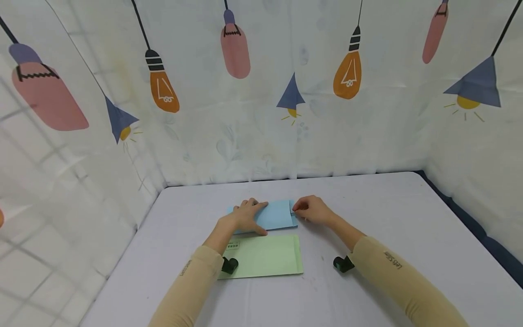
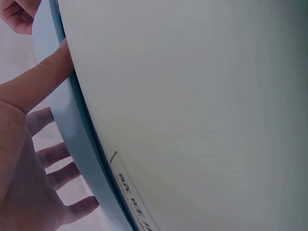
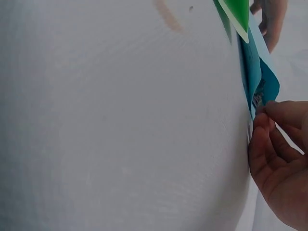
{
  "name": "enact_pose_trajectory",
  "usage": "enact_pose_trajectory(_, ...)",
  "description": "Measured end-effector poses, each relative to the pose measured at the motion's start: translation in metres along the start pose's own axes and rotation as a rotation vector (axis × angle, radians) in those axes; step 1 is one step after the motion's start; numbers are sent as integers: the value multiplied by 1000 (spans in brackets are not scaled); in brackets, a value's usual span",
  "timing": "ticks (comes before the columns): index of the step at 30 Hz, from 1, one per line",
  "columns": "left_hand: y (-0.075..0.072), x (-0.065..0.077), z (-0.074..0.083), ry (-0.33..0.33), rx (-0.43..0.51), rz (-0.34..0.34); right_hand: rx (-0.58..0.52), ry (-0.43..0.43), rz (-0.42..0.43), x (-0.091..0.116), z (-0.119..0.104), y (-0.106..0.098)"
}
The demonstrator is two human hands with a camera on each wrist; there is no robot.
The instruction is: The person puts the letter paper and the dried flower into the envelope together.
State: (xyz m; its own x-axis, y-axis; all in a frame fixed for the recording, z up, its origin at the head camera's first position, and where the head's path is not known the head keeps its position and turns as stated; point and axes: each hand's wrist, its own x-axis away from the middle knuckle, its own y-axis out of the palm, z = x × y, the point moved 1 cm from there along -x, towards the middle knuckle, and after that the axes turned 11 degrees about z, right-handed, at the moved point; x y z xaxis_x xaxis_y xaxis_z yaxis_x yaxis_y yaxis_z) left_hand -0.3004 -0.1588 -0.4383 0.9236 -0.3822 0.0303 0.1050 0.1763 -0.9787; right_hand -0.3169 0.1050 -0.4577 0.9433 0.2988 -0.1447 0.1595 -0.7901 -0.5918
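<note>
A light blue paper envelope (image 1: 275, 215) lies flat on the table. My left hand (image 1: 246, 215) rests across its left part with fingers spread; in the left wrist view its thumb (image 2: 45, 77) touches the near edge and the other fingertips reach the far edge. At the right end my right hand (image 1: 313, 210) pinches with thumb and forefinger. From the right wrist side, the envelope's mouth (image 3: 270, 84) gapes, and a small dark patterned thing (image 3: 259, 96) shows inside, reaching my right fingertips. Its kind cannot be made out.
A pale green envelope (image 1: 265, 259) with a small printed label lies just in front of the blue one. The white-covered table (image 1: 367, 204) ends at a lamp-patterned curtain (image 1: 253, 136) at the back and left. Dark wrist cameras (image 1: 342, 264) hang under both sleeves.
</note>
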Motion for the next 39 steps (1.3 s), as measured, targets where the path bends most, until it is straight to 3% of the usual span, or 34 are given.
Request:
enact_pose_trajectory(13,1,-1,-2,-8,1,-4,-82,26,-6,-2,2,6)
enact_pose_trajectory(28,0,-1,-1,-4,-2,-1,-240,156,-31,-1,1,8)
enact_pose_trajectory(33,0,-1,-1,-3,19,5,-253,155,-54,1,2,4)
enact_pose_trajectory(39,0,1,-1,-3,48,7,-177,139,-108,12,6,-10)
